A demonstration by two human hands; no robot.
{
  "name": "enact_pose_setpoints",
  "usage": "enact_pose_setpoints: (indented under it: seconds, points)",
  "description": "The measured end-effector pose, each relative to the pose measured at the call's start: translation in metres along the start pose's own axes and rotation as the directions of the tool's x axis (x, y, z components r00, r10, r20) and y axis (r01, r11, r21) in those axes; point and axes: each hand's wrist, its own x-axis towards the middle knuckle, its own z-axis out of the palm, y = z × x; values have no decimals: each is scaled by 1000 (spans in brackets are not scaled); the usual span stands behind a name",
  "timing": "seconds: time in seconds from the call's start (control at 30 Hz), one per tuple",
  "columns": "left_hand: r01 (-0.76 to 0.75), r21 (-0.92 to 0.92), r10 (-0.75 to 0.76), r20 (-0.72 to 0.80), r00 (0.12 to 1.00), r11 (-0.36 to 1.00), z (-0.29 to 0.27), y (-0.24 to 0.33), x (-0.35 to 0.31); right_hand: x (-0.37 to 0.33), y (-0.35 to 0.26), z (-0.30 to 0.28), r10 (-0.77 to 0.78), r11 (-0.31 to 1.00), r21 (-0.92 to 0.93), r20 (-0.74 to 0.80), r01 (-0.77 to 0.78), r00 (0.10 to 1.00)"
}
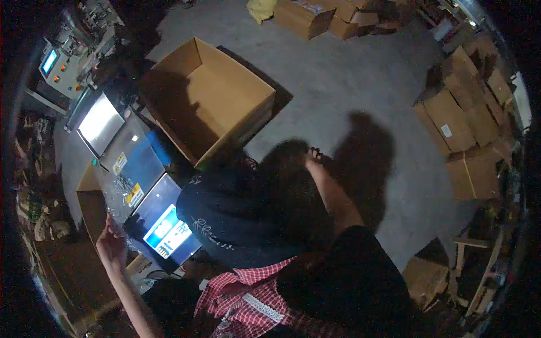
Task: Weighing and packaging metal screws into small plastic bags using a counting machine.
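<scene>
My left hand [112,245] is raised at the left, its fingers pinched at the edge of a clear plastic bag [123,211]. Small shiny pieces show by the bag, in front of a metal machine [143,163] with yellow warning labels. Close to that hand, a lit screen [169,230] glows blue and white on the machine. My right hand [314,155] is out to the right, beside dark cloth. Its fingers look loosely apart, and nothing shows in them. Black cloth with white lettering [236,219] and red checked cloth [248,296] lie between my arms.
A large open cardboard box [225,93] stands ahead, beyond the machine. Another carton [90,211] is left of the machine. Stacked cartons [456,121] line the right side, and more boxes [304,19] lie far off. A control panel [56,67] is at the upper left.
</scene>
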Motion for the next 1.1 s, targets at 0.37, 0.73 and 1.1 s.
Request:
enact_pose_setpoints:
  seconds: [0.37,0.73,1.1]
  points:
    - [-129,155,145,-98,985,979,9,8,3,-53,-145,-332,-164,469,807,-320,360,933]
    - [-11,-117,28,138,990,993,54,57,26,-22,-384,-432,-753,158,987,124,-5,646]
    - [-214,-199,211,-35,977,956,24,91,9,35,-395,-370,-589,132,935,341,-329,733]
